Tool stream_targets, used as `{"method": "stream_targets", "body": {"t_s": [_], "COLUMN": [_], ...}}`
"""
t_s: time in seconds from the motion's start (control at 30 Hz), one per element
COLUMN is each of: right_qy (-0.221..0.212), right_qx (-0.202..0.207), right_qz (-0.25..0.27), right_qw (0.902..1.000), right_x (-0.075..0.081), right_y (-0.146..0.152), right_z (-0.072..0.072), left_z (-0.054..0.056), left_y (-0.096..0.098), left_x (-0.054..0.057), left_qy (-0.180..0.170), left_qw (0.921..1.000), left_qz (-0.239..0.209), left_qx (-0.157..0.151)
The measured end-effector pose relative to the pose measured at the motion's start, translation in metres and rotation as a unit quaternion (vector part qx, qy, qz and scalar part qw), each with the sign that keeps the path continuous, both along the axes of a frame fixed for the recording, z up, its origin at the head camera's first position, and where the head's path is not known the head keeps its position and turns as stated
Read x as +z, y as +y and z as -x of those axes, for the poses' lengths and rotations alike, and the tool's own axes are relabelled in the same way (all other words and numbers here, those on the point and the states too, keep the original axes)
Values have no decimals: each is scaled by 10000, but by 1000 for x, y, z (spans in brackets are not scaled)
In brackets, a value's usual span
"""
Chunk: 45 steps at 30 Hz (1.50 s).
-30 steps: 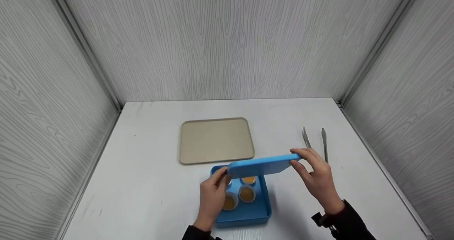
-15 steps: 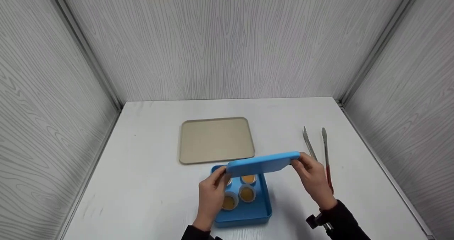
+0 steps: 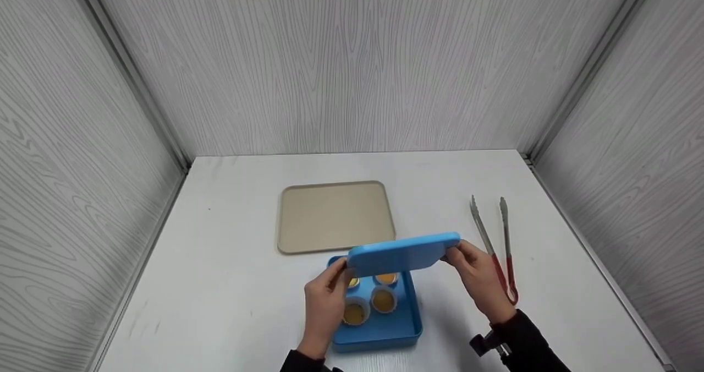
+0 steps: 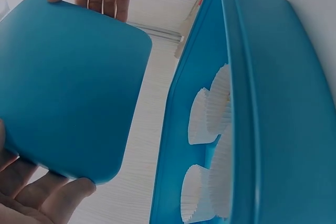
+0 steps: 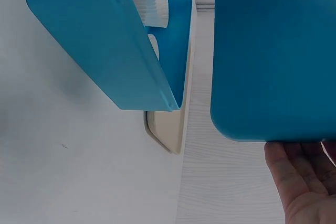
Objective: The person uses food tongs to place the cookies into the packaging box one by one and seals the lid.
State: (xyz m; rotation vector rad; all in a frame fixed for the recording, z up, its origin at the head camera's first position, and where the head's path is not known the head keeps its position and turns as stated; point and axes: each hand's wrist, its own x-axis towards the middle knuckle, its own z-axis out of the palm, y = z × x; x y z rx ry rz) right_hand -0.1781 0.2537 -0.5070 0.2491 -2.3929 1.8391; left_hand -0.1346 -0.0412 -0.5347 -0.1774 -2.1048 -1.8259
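Observation:
A blue lid (image 3: 404, 255) is held tilted above a blue box (image 3: 379, 339). My left hand (image 3: 324, 314) pinches the lid's left edge, and my right hand (image 3: 479, 281) pinches the opposite edge. Inside the box stand several white paper baking cups with a yellow or brown filling, such as the cupcake (image 3: 383, 299) near the middle. The lid covers the far part of the box in the head view. From the left wrist, the flat lid face (image 4: 73, 87) shows apart from the box wall (image 4: 283, 103); the right wrist view also shows a gap between lid (image 5: 273, 56) and box (image 5: 100, 40).
Behind the box lies a beige tray (image 3: 335, 218) on the white table. Spread tongs (image 3: 507, 245) with red handles lie to the right, beyond my right hand. Grey wood-grain panels (image 3: 352, 69) enclose the table at the back and both sides.
The lid and both hands have shifted slightly left. My right hand has moved its grip along the lid's right end, uncovering the tongs' red handles. The box has stayed put.

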Motion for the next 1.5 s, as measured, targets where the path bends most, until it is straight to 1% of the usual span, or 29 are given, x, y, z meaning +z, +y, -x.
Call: {"method": "stream_targets", "body": {"t_s": [0.17,0.37,0.53,0.7,0.77,0.97,1.2,1.37,1.5], "right_qy": [78,475,824,864,804,543,322,-114,-285], "right_qx": [-129,-250,-87,30,29,61,63,114,179], "right_qz": [-105,-612,-1096,-1228,-1267,-1355,-1578,-1650,-1922], "right_qw": [9998,9967,9905,9887,9887,9893,9869,9862,9808], "right_x": [2,1,0,-3,-5,-9,-15,-21,-28], "right_y": [-4,-9,-13,-18,-19,-26,-30,-34,-39], "right_z": [0,3,3,3,3,1,2,3,5], "left_z": [1,0,2,4,4,6,5,6,7], "left_y": [0,-2,-5,-9,-10,-11,-13,-14,-15], "left_x": [0,1,0,-2,-3,-4,-5,-13,-20], "left_qy": [58,-45,-119,-124,-142,-192,-434,-569,-586], "left_qw": [9997,9991,9975,9930,9915,9893,9851,9763,9654], "left_qz": [80,214,457,918,1031,1153,1385,1840,2306], "left_qx": [203,353,530,734,779,870,921,989,1070]}}
